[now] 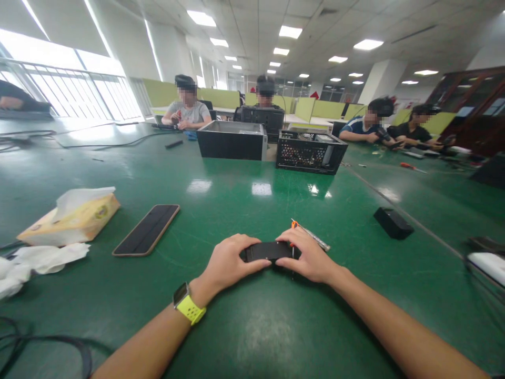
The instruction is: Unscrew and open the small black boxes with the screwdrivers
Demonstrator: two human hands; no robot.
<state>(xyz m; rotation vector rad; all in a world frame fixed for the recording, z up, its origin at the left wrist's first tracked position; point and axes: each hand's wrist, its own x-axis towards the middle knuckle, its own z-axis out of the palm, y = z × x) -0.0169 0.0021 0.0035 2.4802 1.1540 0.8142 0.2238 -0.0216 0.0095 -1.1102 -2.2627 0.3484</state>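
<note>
A small flat black rectangular device (269, 251) lies level between my two hands, low over the green table. My left hand (231, 259), with a lime-strapped watch (188, 303) on its wrist, grips the device's left end between thumb and fingers. The opposite end sits in the grasp of my right hand (310, 252). What exactly the device is, I cannot make out. Just beyond my right hand lies a slim screwdriver (313, 237) with a clear shaft or tube, beside a bit of orange, partly covered by the fingers.
On the green table (252, 326) a phone (147, 230) and a tissue pack (73, 216) lie left, with crumpled tissue (39, 263) and cables (59, 342). A black block (393, 223) is right. Two computer cases (232, 145) (310, 152) stand ahead. Several people sit farther off.
</note>
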